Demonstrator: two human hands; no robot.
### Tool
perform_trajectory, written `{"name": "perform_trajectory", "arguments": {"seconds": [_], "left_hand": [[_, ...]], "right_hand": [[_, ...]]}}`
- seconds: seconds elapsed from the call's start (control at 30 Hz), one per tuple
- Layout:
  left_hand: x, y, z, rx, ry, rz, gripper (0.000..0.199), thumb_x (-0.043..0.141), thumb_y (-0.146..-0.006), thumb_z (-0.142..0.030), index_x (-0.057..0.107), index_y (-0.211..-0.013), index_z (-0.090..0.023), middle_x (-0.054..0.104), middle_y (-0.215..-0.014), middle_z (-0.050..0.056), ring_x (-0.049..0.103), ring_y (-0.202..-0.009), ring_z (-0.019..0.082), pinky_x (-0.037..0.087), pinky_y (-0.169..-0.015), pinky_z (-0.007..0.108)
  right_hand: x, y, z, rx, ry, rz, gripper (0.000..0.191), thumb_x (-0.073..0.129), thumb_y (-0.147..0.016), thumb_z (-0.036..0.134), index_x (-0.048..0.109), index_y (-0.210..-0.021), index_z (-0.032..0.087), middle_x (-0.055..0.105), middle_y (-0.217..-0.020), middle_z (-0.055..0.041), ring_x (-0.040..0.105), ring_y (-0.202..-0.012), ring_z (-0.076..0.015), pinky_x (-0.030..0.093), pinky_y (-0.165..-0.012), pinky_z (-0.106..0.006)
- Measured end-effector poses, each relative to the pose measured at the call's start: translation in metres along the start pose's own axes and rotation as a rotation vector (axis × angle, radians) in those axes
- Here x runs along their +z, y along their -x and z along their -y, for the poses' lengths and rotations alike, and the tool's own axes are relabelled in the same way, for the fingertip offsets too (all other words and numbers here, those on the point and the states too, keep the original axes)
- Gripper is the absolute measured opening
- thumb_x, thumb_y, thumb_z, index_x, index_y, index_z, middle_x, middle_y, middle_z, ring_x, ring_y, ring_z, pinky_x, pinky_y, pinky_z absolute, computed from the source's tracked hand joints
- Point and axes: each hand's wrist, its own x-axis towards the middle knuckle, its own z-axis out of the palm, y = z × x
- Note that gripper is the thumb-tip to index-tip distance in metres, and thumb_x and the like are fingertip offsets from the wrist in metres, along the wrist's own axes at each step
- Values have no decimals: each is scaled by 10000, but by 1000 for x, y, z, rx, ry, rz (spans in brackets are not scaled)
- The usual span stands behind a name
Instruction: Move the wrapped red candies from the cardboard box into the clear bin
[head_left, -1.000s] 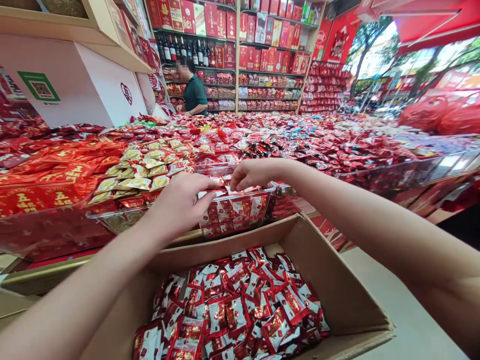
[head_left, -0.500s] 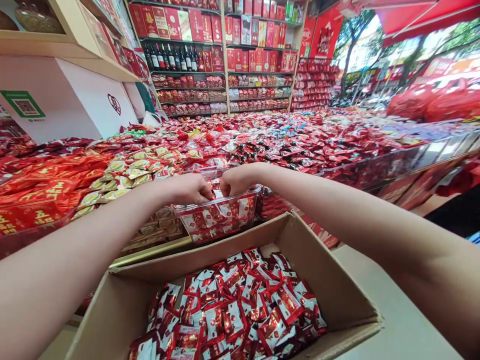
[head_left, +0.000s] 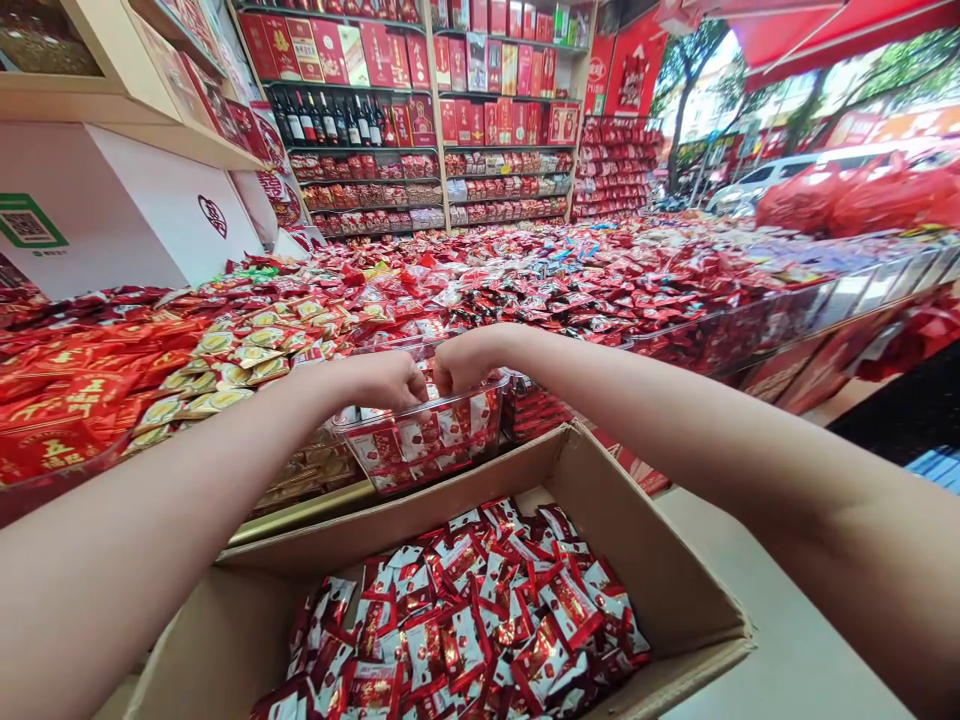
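Glossy red-and-white rectangular packets (head_left: 454, 425) stand in rows against the front wall of the clear plastic bin (head_left: 484, 387). Left hand (head_left: 397, 382) and right hand (head_left: 466, 360) reach in, fingers curled; cannot tell whether either pinches a packet. Judged partway: bin front lined, many matching loose packets (head_left: 465, 640) in the open brown cardboard box (head_left: 630, 530) below.

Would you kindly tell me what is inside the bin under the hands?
Inside the bin are red-and-white packets, seen through its front; the left hand and right hand hide what lies under them.
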Motion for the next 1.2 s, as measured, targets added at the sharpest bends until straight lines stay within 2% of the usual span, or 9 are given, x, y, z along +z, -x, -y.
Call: {"name": "perform_trajectory", "arguments": {"seconds": [0.2, 0.5, 0.67, 0.77, 0.83, 1.0, 1.2], "left_hand": [[2, 3, 6, 0, 83, 39, 281, 548, -600, -426, 669, -670, -183, 558, -543, -30, 455, -524, 105, 326, -476, 184], [7, 1, 9, 59, 186, -9, 362, 499, -665, -419, 629, -924, -202, 646, -764, -15, 535, -678, 133, 380, -563, 172], [9, -8, 4, 79, 192, -21, 352, 527, -632, -438, 658, -838, -184, 656, -758, -4, 537, -661, 142, 382, -546, 181], [9, -11, 4, 94, 181, -29, 316, 553, -608, -419, 668, -790, -188, 651, -705, -12, 527, -620, 131, 374, -529, 181], [9, -11, 4, 100, 172, -42, 286, 550, -607, -398, 669, -769, -194, 643, -676, -20, 519, -600, 125, 366, -517, 182], [7, -7, 0, 106, 138, -67, 226, 544, -600, -358, 664, -682, -185, 610, -588, -27, 489, -553, 120, 339, -493, 193], [4, -6, -1, 114, 107, -77, 189, 528, -602, -326, 642, -642, -181, 572, -552, -29, 462, -538, 119, 333, -493, 198]], "right_hand": [[-2, 0, 0, 38, -23, 35, 417, 603, -627, 311, 596, -1015, 157, 591, -765, -27, 475, -613, -117, 375, -547, -236], [-9, 11, -7, 90, -191, 89, 421, 603, -645, 279, 563, -1041, 140, 576, -765, -21, 456, -536, -61, 391, -530, -206], [-16, 16, -15, 82, -206, 76, 465, 622, -621, 334, 563, -1040, 142, 599, -848, -35, 509, -661, -91, 381, -597, -201], [-17, 18, -19, 107, -156, 117, 468, 639, -595, 345, 584, -1017, 150, 608, -874, -39, 523, -724, -120, 373, -616, -212], [-15, 19, -18, 119, -95, 134, 467, 636, -596, 350, 590, -1015, 149, 614, -862, -45, 528, -714, -133, 370, -598, -221], [-8, 18, -7, 93, 41, 46, 408, 609, -634, 330, 601, -1003, 156, 621, -825, -44, 515, -672, -137, 353, -565, -231], [-12, 13, -2, 89, 111, 44, 390, 603, -647, 311, 601, -998, 141, 613, -802, -56, 519, -683, -152, 353, -580, -246]]}}
